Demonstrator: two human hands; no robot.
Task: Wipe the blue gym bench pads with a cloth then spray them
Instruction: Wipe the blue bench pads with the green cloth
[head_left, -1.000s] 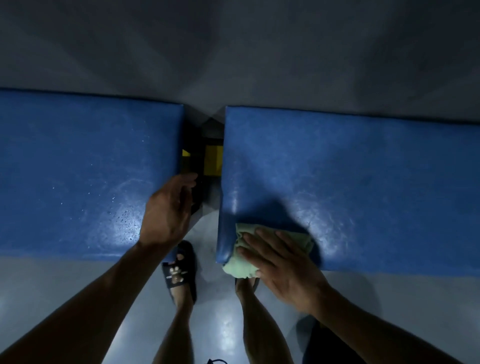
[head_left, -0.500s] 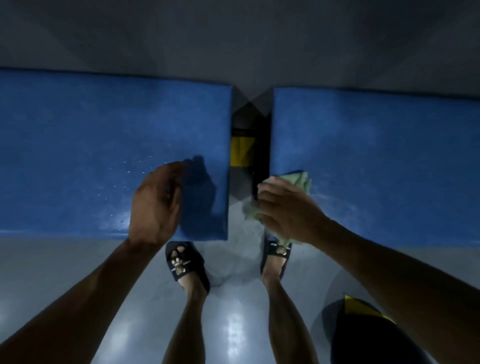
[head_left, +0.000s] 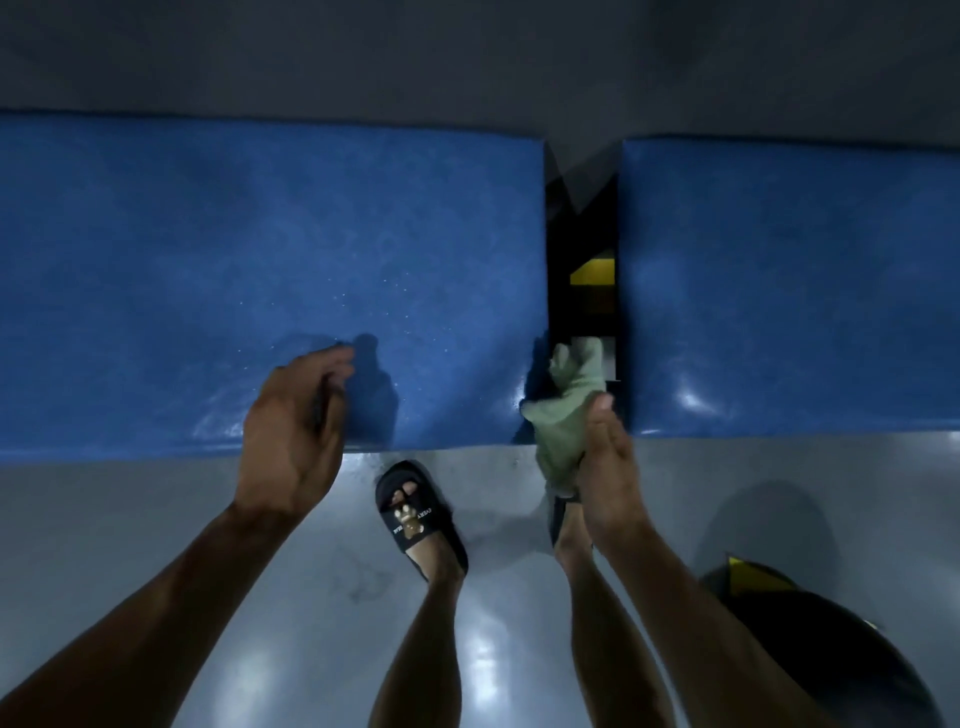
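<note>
Two blue bench pads lie side by side: a long left pad (head_left: 234, 260) and a right pad (head_left: 789, 291), with a dark gap between them. My right hand (head_left: 610, 467) grips a bunched pale green cloth (head_left: 566, 410) in front of that gap, against the near right corner of the left pad. My left hand (head_left: 293, 426) hovers over the near edge of the left pad, fingers loosely curled, holding nothing. Fine droplets speckle the left pad near the hand. No spray bottle is in sight.
A black frame with a yellow part (head_left: 592, 273) shows in the gap. My feet in black slides (head_left: 415, 519) stand on the shiny grey floor (head_left: 130, 519) below the pads. A dark round object with yellow marks (head_left: 831, 649) sits at the lower right.
The view has shifted left, so the gap now sits further right. My right hand has lifted the cloth off the right pad and bunched it at the gap. My left hand stays on the left pad.
</note>
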